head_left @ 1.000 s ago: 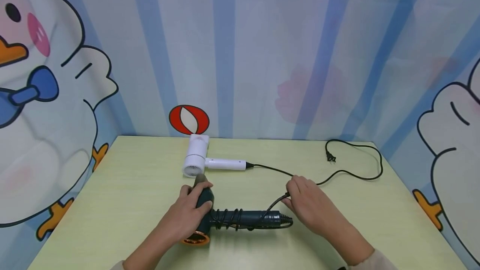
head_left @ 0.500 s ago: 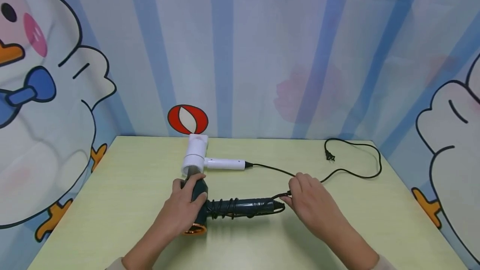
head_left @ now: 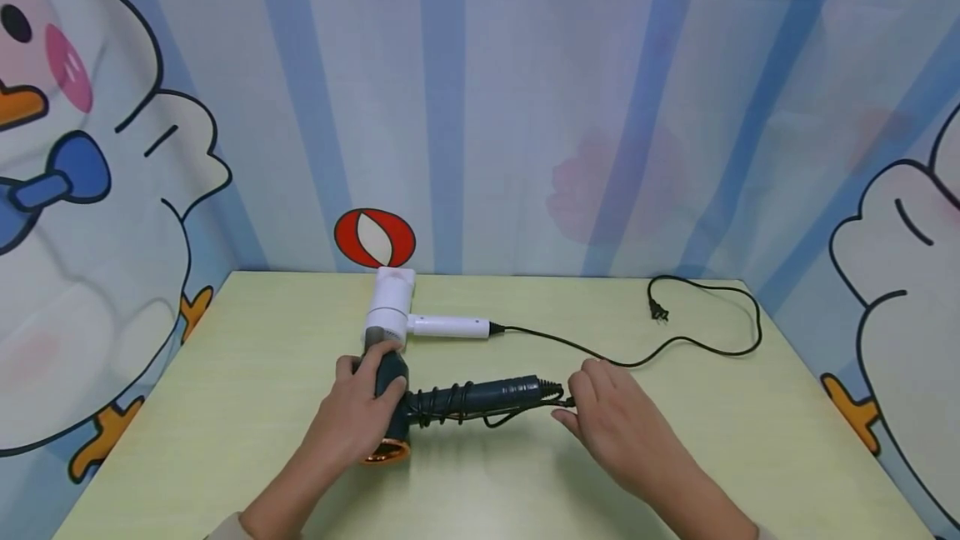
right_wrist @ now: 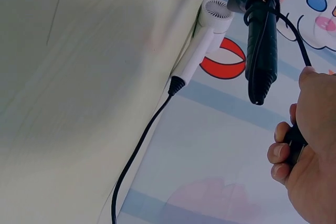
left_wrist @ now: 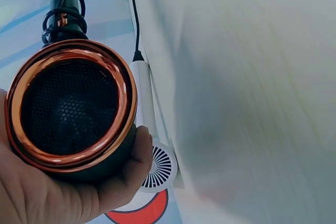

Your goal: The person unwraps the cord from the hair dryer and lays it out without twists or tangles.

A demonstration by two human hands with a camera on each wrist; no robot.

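My left hand (head_left: 351, 417) grips the barrel of a dark green hair dryer (head_left: 498, 394) with a copper ring at its rear; the ring's mesh face (left_wrist: 71, 108) shows large in the left wrist view. The dryer is held above the table, its handle pointing right and wrapped in several loops of its black cord (head_left: 450, 407). My right hand (head_left: 622, 427) holds the cord's end beyond the handle tip, its fingers curled around a black plug (right_wrist: 296, 140) in the right wrist view. The prongs are hidden in the palm.
A white hair dryer (head_left: 450, 327) lies behind the dark one on the pale table (head_left: 225, 407). Its black cord (head_left: 697, 342) runs right and loops back to a plug (head_left: 658, 312). A cartoon-printed curtain (head_left: 510, 107) stands behind the table and along its sides.
The dark hair dryer has moved up and left in my left hand, its handle now tilting upward at the right. My right hand has lowered slightly, and the cord between lies closer to the handle.
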